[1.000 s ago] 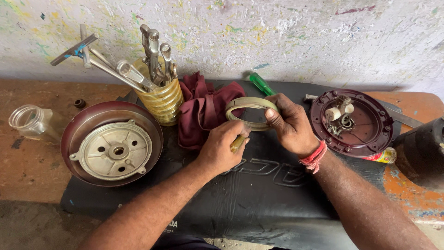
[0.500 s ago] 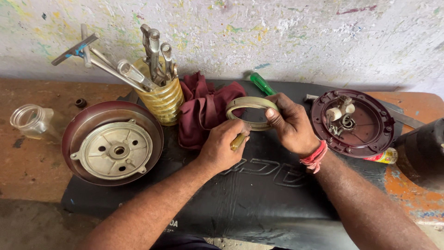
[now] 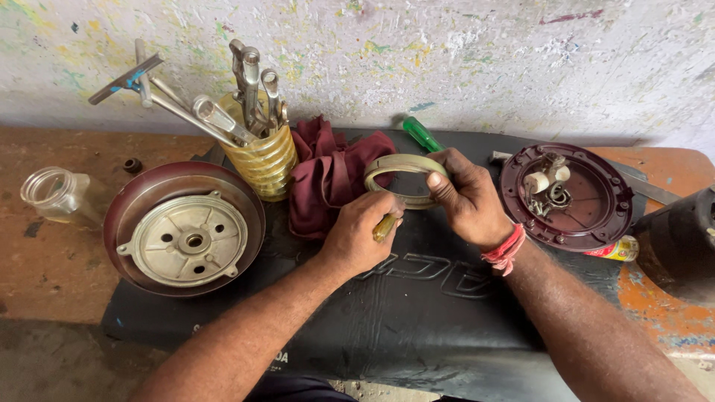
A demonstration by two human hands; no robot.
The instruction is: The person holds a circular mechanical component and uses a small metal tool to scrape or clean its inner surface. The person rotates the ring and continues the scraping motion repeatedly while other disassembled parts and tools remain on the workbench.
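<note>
Your right hand [image 3: 471,199] grips the pale metal ring with a tan lining [image 3: 406,179] at its 3 o'clock edge, thumb pressed across the rim and fingers curled behind it. The ring stands tilted above the black padded mat [image 3: 417,313], near the mat's 12 o'clock edge.

Your left hand [image 3: 359,232] closes around the yellowish handle of a small tool [image 3: 384,226], with the thumb side against the ring's 6 o'clock edge. The working tip of the tool is hidden, so you cannot tell what it contacts.

Compared with the two earlier views, both hands and the ring hold the same position; no visible shift has occurred. Judge from this that the work on the ring is fine and local, not a repositioning.

Just beside the ring at 9 o'clock lies the crumpled maroon cloth [image 3: 328,175]. Beyond it stands the ribbed yellow plastic cup filled with steel wrenches [image 3: 261,152]. At 8 o'clock rests the maroon round drum with a pale cast metal hub plate [image 3: 185,229], and further out the clear glass jar [image 3: 58,195]. At 3 o'clock sits the maroon round cover holding small loose parts [image 3: 566,195]. The green-handled screwdriver [image 3: 421,134] lies at 12 o'clock.
</note>
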